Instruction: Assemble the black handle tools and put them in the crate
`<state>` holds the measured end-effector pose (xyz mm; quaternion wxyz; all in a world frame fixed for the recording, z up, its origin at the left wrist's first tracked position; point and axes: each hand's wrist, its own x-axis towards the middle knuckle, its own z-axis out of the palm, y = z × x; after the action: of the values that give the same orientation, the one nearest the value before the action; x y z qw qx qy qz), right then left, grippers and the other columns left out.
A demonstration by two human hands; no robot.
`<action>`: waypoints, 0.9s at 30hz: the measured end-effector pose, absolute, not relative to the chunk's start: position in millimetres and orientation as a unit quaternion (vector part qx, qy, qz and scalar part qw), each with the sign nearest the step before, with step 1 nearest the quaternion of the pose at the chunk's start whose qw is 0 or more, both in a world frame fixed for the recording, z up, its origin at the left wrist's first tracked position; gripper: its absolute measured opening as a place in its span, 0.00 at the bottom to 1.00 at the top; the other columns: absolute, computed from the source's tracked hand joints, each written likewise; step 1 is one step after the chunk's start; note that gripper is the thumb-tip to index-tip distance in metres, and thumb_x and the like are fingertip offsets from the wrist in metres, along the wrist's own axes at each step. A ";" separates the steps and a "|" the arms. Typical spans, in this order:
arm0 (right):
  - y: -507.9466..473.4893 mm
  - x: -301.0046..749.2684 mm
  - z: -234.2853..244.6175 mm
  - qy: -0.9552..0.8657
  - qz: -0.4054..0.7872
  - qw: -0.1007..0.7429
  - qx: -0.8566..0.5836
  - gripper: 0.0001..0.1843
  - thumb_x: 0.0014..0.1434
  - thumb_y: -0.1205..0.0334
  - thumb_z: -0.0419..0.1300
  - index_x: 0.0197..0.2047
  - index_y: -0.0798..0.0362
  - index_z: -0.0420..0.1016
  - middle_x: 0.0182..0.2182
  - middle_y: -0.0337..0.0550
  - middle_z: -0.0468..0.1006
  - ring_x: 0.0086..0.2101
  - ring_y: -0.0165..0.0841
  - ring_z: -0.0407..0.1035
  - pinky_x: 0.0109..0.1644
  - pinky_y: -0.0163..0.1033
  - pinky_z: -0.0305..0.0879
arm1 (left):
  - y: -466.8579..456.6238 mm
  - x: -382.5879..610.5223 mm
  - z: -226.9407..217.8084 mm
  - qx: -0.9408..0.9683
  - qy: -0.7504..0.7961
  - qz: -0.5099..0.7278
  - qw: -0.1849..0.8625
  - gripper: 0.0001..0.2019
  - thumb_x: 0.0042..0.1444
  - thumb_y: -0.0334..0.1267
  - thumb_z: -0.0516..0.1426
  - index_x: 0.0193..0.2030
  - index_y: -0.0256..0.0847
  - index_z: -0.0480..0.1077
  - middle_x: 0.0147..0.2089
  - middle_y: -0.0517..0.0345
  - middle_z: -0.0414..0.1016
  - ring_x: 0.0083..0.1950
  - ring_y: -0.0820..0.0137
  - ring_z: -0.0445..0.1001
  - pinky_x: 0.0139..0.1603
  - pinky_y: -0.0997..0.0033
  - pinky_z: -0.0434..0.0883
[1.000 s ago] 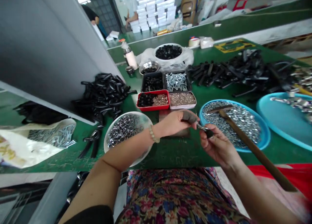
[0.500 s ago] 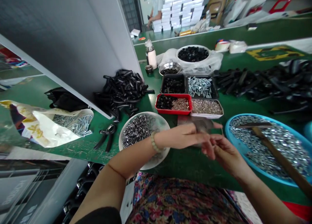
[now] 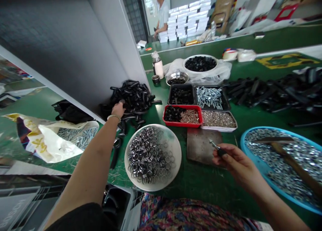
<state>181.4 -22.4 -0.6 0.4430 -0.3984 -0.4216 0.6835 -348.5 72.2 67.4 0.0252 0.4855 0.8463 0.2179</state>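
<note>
At the left, my left hand (image 3: 118, 109) reaches into a heap of black curved plastic handles (image 3: 137, 97). Its fingers are curled at the near edge of the pile around a black handle, whose rounded end shows at the fingertips. My right hand (image 3: 232, 159) is raised over a flat brown metal plate (image 3: 201, 147). Thumb and fingers pinch a silver bolt (image 3: 213, 144) with a black plastic piece (image 3: 221, 152) on its near end. The bolt's tip points away to the left. Between my arms stands a white bowl (image 3: 177, 157) of metal rings.
A blue basin (image 3: 243, 142) of small metal parts with a hammer (image 3: 289, 157) across it sits right. Behind the plate are a red tray (image 3: 183, 124) and other bins of screws. A grey panel (image 3: 108, 33) rises left. Pliers (image 3: 115, 150) lie by the bowl. A person (image 3: 162, 16) stands beyond.
My left hand has moved from beside my right hand across to the black handles. My right hand now holds the bolt and black piece in plain view. The view has tilted slightly.
</note>
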 end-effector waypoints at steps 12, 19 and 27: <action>-33.0 170.3 26.2 -0.509 0.655 0.440 -0.344 0.12 0.59 0.56 0.62 0.46 0.48 0.70 0.34 0.41 0.79 0.32 0.32 0.77 0.39 0.40 0.76 | 63.8 -308.5 79.1 0.434 0.517 0.715 0.183 0.19 0.56 0.25 0.59 0.51 0.42 0.60 0.35 0.73 0.71 0.41 0.80 0.72 0.48 0.66 0.67; -43.3 176.4 32.9 -0.670 0.529 0.383 -0.354 0.11 0.64 0.63 0.54 0.50 0.48 0.69 0.37 0.41 0.79 0.37 0.31 0.76 0.44 0.40 0.74 | 26.9 -157.3 98.8 0.332 0.313 0.700 0.549 0.10 0.60 0.45 0.58 0.46 0.47 0.71 0.40 0.61 0.74 0.41 0.77 0.73 0.43 0.75 0.74; -51.6 197.0 42.9 -0.814 0.361 0.309 -0.334 0.17 0.64 0.67 0.51 0.55 0.49 0.69 0.44 0.46 0.78 0.44 0.35 0.73 0.49 0.41 0.71 | -19.0 -56.0 64.8 0.161 0.378 0.346 0.844 0.12 0.59 0.38 0.59 0.49 0.41 0.73 0.36 0.55 0.71 0.19 0.89 0.56 0.14 0.92 0.51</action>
<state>197.0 -51.6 42.9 0.3092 -0.3341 -0.8139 0.3611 -56.0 -19.0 64.8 0.8435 0.1606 0.3781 0.3460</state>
